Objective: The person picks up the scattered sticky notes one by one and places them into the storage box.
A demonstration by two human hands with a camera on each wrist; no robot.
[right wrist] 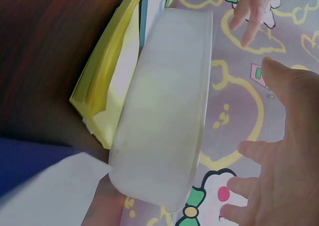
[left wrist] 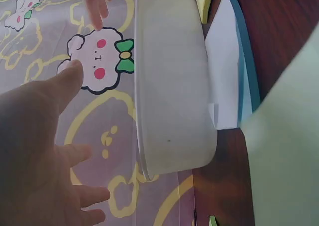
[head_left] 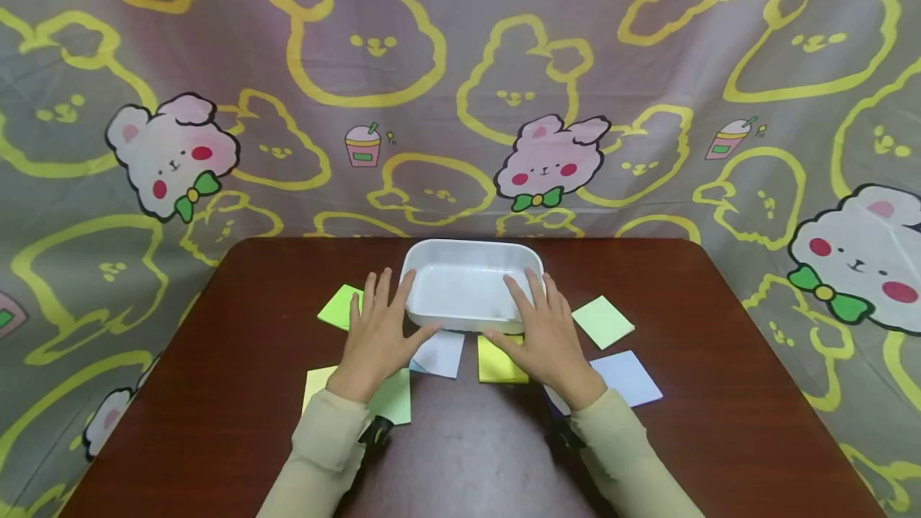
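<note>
A white rectangular dish (head_left: pixel 460 325) with rounded corners stands toward the back of the table, its inside bare. Over its left front corner spreads my left hand (head_left: pixel 377 338), fingers straight and thumb pointing inward. My right hand (head_left: pixel 550 338) mirrors it at the right front corner, with fingers spread. Both wrist views show the hands above the dish's rim, palms bare. Just in front of the dish lie a whitish-blue paper pad (head_left: pixel 442 352) and a yellow sticky note pad (head_left: pixel 501 364). The yellow pad's stacked sheets (right wrist: pixel 107 71) fan slightly in the right wrist view.
Left lie a bright green pad (head_left: pixel 334 308), a pale yellow one (head_left: pixel 317 382) and a light green one (head_left: pixel 394 400). Right are a pale green pad (head_left: pixel 604 324), a light blue one (head_left: pixel 633 378) and a dark blue-edged one, mostly under my wrist. A patterned curtain (head_left: pixel 446 126) hangs behind.
</note>
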